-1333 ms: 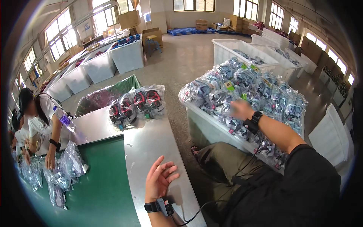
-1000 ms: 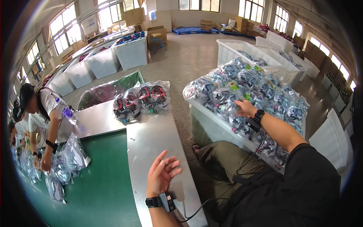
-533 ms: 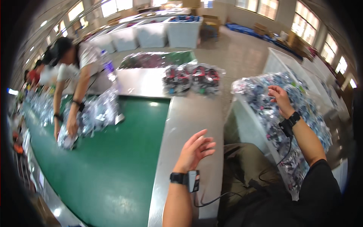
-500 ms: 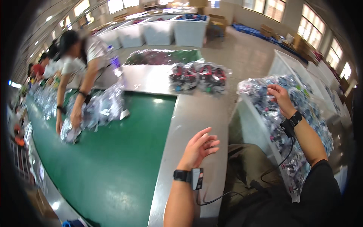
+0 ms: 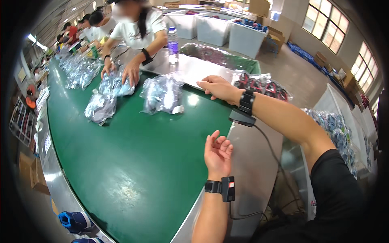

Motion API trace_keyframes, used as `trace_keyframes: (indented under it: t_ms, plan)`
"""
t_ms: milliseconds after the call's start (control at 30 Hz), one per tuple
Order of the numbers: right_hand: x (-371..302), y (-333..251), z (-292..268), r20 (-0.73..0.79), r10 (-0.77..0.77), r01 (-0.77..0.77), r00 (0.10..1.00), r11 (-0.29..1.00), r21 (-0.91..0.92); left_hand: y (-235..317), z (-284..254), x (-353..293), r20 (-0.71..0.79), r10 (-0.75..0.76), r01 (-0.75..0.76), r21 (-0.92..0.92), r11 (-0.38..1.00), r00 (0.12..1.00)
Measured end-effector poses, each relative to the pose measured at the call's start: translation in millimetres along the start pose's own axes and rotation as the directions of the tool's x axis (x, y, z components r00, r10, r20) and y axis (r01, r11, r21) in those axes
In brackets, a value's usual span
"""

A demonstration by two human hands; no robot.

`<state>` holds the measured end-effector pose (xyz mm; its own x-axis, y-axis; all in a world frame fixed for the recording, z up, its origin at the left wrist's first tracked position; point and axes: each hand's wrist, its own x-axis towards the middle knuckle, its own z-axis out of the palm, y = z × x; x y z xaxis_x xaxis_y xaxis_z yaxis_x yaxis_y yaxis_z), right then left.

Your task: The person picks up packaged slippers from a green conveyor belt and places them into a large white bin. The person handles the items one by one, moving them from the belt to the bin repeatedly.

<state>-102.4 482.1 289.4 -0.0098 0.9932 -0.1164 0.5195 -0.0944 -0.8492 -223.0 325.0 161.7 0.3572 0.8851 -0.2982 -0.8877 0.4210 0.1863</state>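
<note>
My left hand (image 5: 219,156) hovers over the inner metal edge of the green belt (image 5: 133,158), palm turned up, fingers loosely curled and holding nothing. Stretched out to the left, my right hand (image 5: 219,88) is above the belt's far right corner, fingers extended and apart from any bag. Nearest to it on the belt lies a clear plastic bag (image 5: 163,94) with pale contents I cannot make out. Another shiny bag (image 5: 101,107) rests farther left. Behind that one, a co-worker's hands (image 5: 121,75) press on a clear bag (image 5: 116,84). Wristbands with small cabled boxes sit on both my wrists.
Bagged red and black items (image 5: 263,86) lie on the metal ledge by my right forearm. A water bottle (image 5: 173,45) stands at the back. To my right is a white bin (image 5: 320,101) full of bagged bluish items. More bags (image 5: 79,71) line the far belt.
My right hand has swung left from above the bin to over the belt, empty both times. My left hand has turned palm up. The view has shifted left; the co-worker's hands are on a different spot.
</note>
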Motion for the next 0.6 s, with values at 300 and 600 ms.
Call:
trace_keyframes:
  t_ms: [300, 600]
  plan:
    - [115, 28, 104, -0.026, 0.1, -0.093, 0.995, 0.974, 0.208, 15, -9, 4, -0.026, -0.05, 0.044, -0.216, 0.975, 0.998]
    - [51, 31, 55, 0.12, -0.371, 0.335, 0.921, 0.909, 0.247, 25, -8, 6, -0.032, -0.005, -0.004, -0.269, 0.963, 0.999]
